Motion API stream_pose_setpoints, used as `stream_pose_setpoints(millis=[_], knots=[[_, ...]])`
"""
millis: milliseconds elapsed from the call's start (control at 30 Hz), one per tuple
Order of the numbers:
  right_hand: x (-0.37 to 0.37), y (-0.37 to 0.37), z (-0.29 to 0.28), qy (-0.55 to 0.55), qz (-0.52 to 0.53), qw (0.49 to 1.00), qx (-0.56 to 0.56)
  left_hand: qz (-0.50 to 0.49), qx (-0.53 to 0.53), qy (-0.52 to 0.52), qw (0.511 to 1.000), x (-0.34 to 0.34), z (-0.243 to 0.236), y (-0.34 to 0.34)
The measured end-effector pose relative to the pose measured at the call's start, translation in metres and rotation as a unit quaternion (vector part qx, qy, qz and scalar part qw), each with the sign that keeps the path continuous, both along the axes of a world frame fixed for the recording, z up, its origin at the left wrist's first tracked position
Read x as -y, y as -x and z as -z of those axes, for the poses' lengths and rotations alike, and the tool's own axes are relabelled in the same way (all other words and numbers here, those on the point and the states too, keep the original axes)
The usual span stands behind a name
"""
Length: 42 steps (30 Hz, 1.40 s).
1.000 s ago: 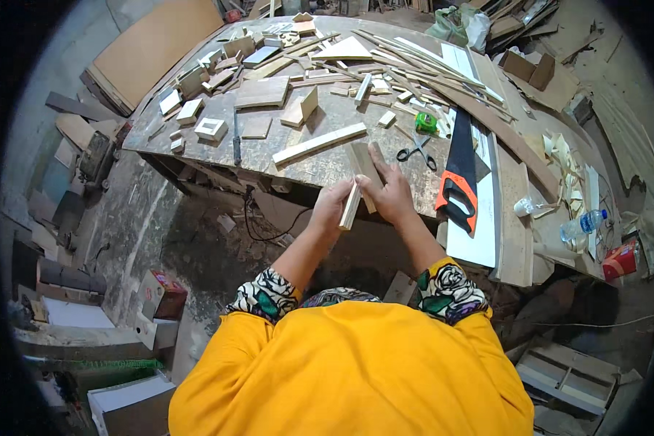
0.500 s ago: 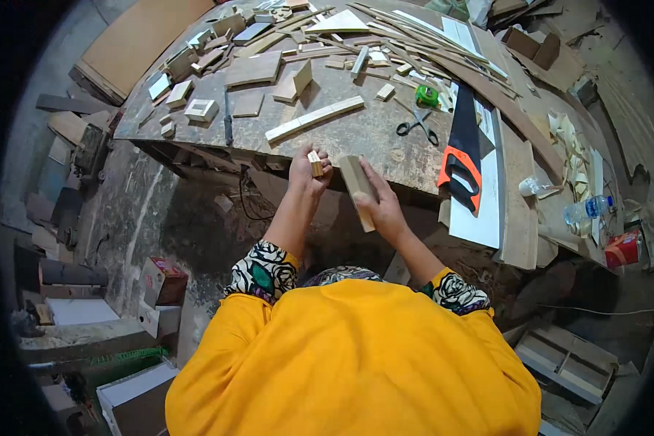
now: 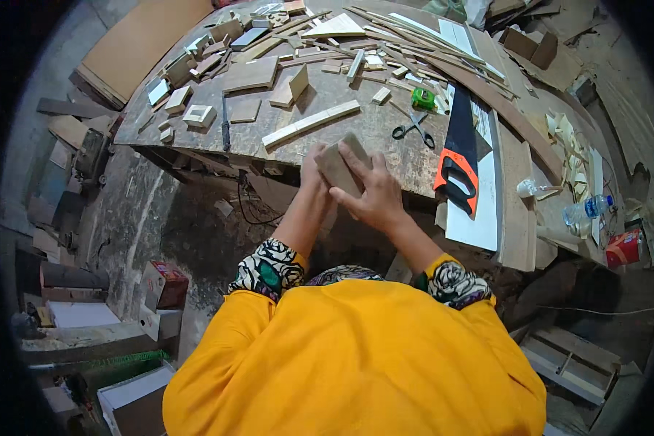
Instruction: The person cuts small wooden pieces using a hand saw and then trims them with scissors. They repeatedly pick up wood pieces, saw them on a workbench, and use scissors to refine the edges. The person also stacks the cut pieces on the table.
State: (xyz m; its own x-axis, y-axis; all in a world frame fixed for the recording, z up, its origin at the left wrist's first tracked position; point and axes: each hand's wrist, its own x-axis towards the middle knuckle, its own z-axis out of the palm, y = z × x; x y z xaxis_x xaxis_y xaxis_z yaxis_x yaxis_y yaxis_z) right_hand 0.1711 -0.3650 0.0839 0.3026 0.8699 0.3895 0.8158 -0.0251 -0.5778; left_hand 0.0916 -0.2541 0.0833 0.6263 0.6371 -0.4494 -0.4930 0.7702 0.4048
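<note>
My right hand grips a flat wooden block with a greyish-brown face, its fingers spread over the top and the thumb along the near edge. Just left of it, my left hand is closed, mostly covered by that block. The small striped wood piece it held a moment before is hidden now. Both hands meet at the front edge of the workbench. Beyond them lies a pale wood strip, made of short lengths in a row.
Scissors, a green tape measure and an orange-handled handsaw lie to the right. A thin dark-handled tool rests at the left by the edge. Wood offcuts and long strips cover the far side. A plastic bottle lies at far right.
My right hand has brought the flat block left and over my left hand, turning it. The small wood piece in my left hand has gone out of sight beneath it.
</note>
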Motion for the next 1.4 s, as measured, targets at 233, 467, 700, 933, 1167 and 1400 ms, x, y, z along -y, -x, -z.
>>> stream_pose_setpoints(millis=[233, 467, 700, 933, 1167, 1400], knots=[[0.028, -0.013, 0.036, 0.018, -0.044, 0.980, -0.194, -0.118, 0.018, -0.095, 0.988, -0.040, 0.031, 0.025], [0.034, -0.023, 0.056, -0.001, -0.035, 0.972, -0.231, -0.081, 0.063, -0.173, 0.980, -0.025, 0.020, 0.039], [0.035, -0.028, 0.053, -0.001, -0.038, 0.972, -0.232, -0.017, 0.034, -0.288, 0.957, -0.011, 0.011, 0.045], [0.032, -0.030, 0.045, -0.026, -0.047, 0.969, -0.240, 0.032, 0.022, -0.312, 0.949, -0.009, 0.024, 0.045], [0.009, -0.031, 0.021, -0.080, -0.071, 0.966, -0.235, 0.098, -0.042, -0.264, 0.959, 0.003, 0.034, 0.038], [-0.016, -0.024, 0.005, -0.033, -0.023, 0.987, -0.158, 0.052, -0.118, -0.378, 0.917, 0.029, 0.031, 0.014]])
